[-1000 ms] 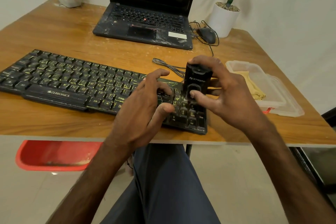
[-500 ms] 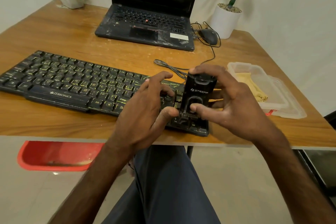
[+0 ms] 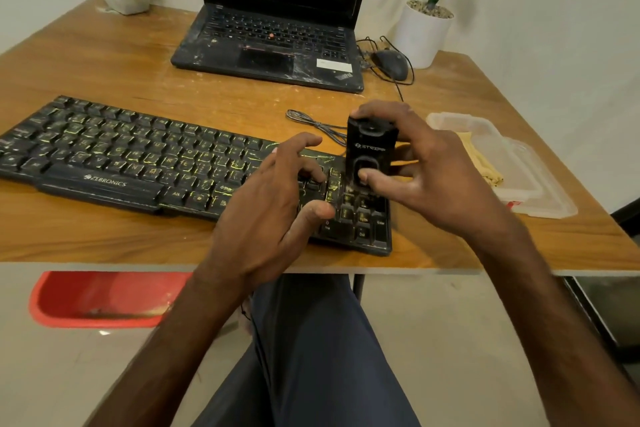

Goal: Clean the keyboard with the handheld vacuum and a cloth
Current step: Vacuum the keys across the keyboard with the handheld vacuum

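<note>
The right hand (image 3: pixel 429 184) wraps its fingers round the small black boxy handheld vacuum (image 3: pixel 370 149), upright over the number pad (image 3: pixel 360 215) of the long black plastic keyboard (image 3: pixel 121 163). The left hand (image 3: pixel 273 208), fingers bent and spread, braces the keyboard alongside. Go slowly, held low, row by row.

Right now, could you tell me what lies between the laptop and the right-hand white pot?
The head view shows a mouse and its looped cable there.

Keyboard (image 3: pixel 138 156) before laptop (image 3: pixel 273 42), container (image 3: pixel 502 163) to its right
</note>
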### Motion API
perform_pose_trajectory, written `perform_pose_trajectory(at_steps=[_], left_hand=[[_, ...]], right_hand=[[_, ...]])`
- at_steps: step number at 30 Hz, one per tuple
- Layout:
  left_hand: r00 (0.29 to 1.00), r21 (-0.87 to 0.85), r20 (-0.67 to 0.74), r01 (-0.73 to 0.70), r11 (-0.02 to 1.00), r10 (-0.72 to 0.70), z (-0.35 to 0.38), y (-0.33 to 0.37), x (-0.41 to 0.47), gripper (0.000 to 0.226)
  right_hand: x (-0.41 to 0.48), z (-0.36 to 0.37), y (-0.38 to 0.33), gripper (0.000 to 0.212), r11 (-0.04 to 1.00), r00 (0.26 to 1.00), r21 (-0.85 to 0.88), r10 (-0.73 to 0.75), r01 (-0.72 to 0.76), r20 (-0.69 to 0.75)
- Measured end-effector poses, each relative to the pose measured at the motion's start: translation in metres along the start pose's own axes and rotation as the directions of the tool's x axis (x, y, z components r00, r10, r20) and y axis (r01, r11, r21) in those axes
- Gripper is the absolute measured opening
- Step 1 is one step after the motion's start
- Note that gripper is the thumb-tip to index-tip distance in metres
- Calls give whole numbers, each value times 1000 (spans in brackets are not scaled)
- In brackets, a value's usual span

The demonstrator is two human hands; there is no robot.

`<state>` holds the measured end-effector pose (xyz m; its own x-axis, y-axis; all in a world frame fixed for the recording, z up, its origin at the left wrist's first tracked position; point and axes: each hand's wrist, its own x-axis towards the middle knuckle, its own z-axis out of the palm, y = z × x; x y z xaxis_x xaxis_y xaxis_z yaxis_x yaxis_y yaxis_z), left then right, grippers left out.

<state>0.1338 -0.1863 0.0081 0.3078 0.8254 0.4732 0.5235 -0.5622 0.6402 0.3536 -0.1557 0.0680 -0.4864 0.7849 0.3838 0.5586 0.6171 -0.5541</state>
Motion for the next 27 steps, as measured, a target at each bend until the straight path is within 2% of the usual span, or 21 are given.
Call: perform_pose_trajectory(at_steps=[5,8,11,16,22,27], left_hand=[[1000,0,5,5,1000,-5,0,1,0,93],[1000,-10,1,11,1000,-11,0,-1,-1,85],[1000,-6,10,22,1000,-22,1,-1,-1,86],[1000,-17,13,15,1000,-14,1,0,0,83],[1000,-24,3,26,999,-26,2,2,-2,83],[1000,-23,16,14,1000,-13,2,1,-2,84]], right_hand=[[20,9,14,62,987,995,-157,-1,-14,-98],[16,7,12,61,997,999,-78,1,-5,-50],[9,3,7,62,999,999,-19,-31,31,13],[22,6,11,62,978,999,-208,-26,19,-30],[13,-2,3,63,989,995,-133,-46,58,91],[22,6,12,61,984,1000,-178,-27,24,-15]])
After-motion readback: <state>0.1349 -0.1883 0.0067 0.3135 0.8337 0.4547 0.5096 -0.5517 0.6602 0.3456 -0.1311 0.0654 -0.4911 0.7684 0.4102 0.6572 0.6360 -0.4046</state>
